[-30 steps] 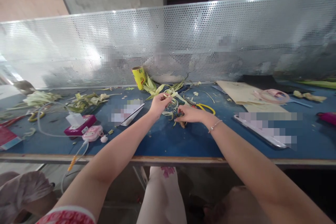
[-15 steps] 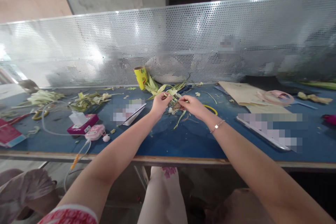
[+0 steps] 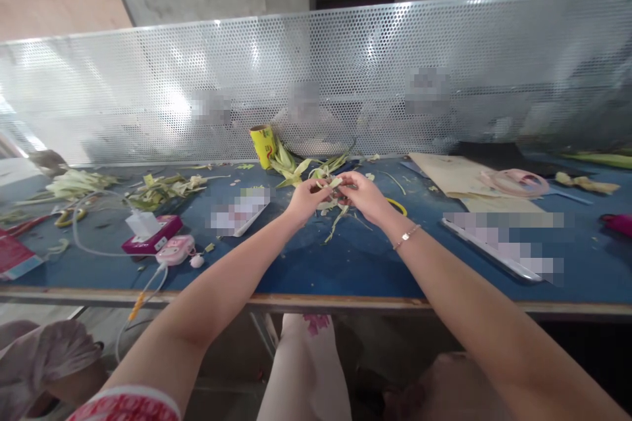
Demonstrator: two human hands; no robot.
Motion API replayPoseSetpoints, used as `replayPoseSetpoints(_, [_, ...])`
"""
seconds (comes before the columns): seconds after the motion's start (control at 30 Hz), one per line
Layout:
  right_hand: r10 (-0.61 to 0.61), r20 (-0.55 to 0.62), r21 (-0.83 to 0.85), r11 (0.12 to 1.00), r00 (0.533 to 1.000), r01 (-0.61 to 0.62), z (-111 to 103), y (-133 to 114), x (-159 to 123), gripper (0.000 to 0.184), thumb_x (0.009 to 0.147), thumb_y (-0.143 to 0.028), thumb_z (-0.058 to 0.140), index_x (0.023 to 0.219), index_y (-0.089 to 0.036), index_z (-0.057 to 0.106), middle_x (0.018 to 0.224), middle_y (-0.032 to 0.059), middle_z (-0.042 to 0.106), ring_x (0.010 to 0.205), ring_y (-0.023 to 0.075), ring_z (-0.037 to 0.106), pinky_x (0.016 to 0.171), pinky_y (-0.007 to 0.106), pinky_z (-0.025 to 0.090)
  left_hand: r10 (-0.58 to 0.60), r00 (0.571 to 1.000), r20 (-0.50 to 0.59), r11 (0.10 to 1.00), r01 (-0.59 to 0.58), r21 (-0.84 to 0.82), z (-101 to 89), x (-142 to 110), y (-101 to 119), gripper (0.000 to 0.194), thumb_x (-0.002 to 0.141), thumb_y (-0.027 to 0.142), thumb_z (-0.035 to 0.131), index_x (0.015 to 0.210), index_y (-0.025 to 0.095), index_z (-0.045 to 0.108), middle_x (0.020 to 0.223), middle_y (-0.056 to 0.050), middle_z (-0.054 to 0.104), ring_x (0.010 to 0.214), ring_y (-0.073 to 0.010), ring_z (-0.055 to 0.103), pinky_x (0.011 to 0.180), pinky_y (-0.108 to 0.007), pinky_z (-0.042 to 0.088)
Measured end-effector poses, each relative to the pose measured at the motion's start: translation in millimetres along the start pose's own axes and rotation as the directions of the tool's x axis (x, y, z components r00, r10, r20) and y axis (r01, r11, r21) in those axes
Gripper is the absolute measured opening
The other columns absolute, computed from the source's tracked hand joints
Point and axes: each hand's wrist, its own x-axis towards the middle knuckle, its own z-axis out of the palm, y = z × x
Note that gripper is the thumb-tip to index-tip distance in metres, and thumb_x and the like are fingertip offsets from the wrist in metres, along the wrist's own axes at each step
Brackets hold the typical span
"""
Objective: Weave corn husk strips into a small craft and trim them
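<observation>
Both of my hands meet above the middle of the blue table (image 3: 345,263). My left hand (image 3: 302,200) pinches a pale green leaf strip (image 3: 334,182). My right hand (image 3: 363,196) is closed on the same bundle of leaf strips, and loose ends (image 3: 336,223) hang down to the table. A bracelet sits on my right wrist. Behind the hands lies a heap of green leaves (image 3: 296,168) next to a yellow roll (image 3: 262,145).
Left: a pink charger box (image 3: 148,237) with white cable, a small pink device (image 3: 174,250), leaf scraps (image 3: 162,187). Right: brown paper (image 3: 459,177), a pink ring (image 3: 513,181), a white flat object (image 3: 494,253). Yellow-handled scissors (image 3: 395,204) lie beside my right hand. A perforated metal screen (image 3: 444,79) backs the table.
My right hand lifted off the table with the leaf piece and came up to my left hand. Both hands now hold the strips together, slightly higher and closer.
</observation>
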Motion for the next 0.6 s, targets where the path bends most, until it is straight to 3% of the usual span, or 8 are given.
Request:
replayPoseSetpoints(0.1, [0.037, 0.021, -0.066, 0.997, 0.999, -0.036, 1, -3, -2, 0.034, 0.072, -0.019, 0.064, 0.105, -0.02, 0.055, 0.11, 0.0084, 0.059, 0.07, 0.0126, 0.065, 0.048, 0.021, 0.047, 0.094, 0.983, -0.158, 0.992, -0.078, 0.103, -7.6, 8, -3, 0.017, 0.063, 0.027, 0.07, 0.065, 0.014, 0.059, 0.059, 0.001, 0.058, 0.057, -0.0088, 0.053, 0.061, -0.023, 0.044])
replayPoseSetpoints(0.2, [0.068, 0.07, -0.118, 0.991, 0.995, -0.059, 2, -7, -6, 0.035, 0.073, -0.015, 0.063, 0.107, -0.018, 0.056, 0.099, 0.008, 0.063, 0.064, 0.0118, 0.063, 0.045, 0.02, 0.042, 0.124, 0.938, -0.322, 0.992, -0.107, 0.07, -16.6, 16, -4, 0.015, 0.064, 0.026, 0.068, 0.067, 0.014, 0.059, 0.06, 0.001, 0.058, 0.058, -0.0098, 0.054, 0.062, -0.024, 0.044])
replayPoseSetpoints(0.37, [0.072, 0.109, -0.173, 0.984, 0.991, -0.052, -1, -6, -5, 0.016, 0.077, -0.019, 0.059, 0.093, -0.016, 0.061, 0.076, 0.0031, 0.065, 0.045, 0.0058, 0.046, 0.042, 0.022, 0.035, 0.144, 0.807, -0.572, 0.987, -0.155, 0.029, -34.9, 27, -1, 0.011, 0.067, 0.021, 0.064, 0.066, 0.015, 0.055, 0.06, 0.002, 0.056, 0.06, -0.0088, 0.054, 0.065, -0.023, 0.044])
replayPoseSetpoints(0.5, [0.034, 0.096, -0.22, 0.975, 0.995, -0.013, -9, 3, 2, 0.02, 0.078, -0.024, 0.055, 0.095, -0.017, 0.062, 0.074, 0.0022, 0.065, 0.041, 0.0047, 0.036, 0.041, 0.022, 0.031, 0.155, 0.671, -0.725, 0.97, -0.244, -0.019, -54.1, 36, 10, 0.012, 0.07, 0.017, 0.061, 0.065, 0.016, 0.05, 0.061, 0.004, 0.053, 0.061, -0.0075, 0.054, 0.068, -0.024, 0.045])
replayPoseSetpoints(0.6, [-0.003, 0.05, -0.28, 0.96, 0.999, 0.017, -15, 8, 7, 0.022, 0.077, -0.031, 0.056, 0.091, -0.017, 0.065, 0.071, 0.0026, 0.065, 0.042, 0.0054, 0.036, 0.042, 0.022, 0.03, 0.134, 0.62, -0.773, 0.947, -0.311, -0.085, -65.8, 41, 19, 0.014, 0.073, 0.014, 0.057, 0.064, 0.016, 0.047, 0.06, 0.005, 0.05, 0.061, -0.0065, 0.054, 0.07, -0.023, 0.046])
